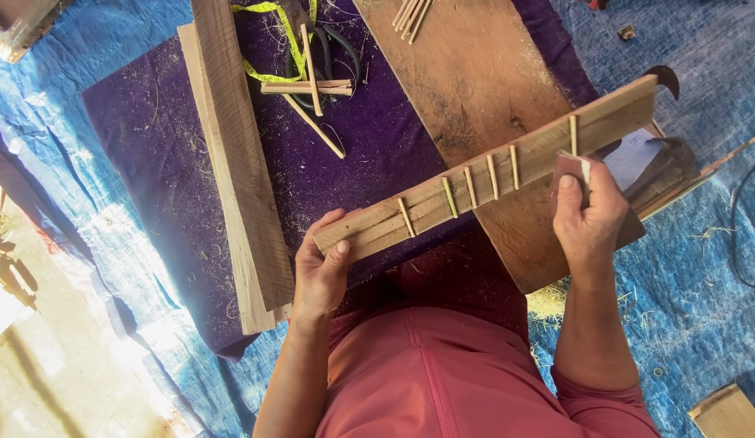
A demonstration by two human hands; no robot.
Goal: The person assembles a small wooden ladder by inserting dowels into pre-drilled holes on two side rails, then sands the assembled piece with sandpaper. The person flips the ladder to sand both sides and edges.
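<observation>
Now | slotted wooden strip (pixel 491 174) spans hands | left (pixel 321 272) grips end | right (pixel 588 215) presses sandpaper (pixel 570 169)

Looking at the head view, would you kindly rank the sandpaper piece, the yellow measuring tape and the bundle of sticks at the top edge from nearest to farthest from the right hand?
1. Sandpaper piece: held in the right hand, against the pegged wooden slat.
2. Bundle of sticks: up and left, on the wide board at the top edge.
3. Yellow measuring tape: farthest left, on the purple cloth.
</observation>
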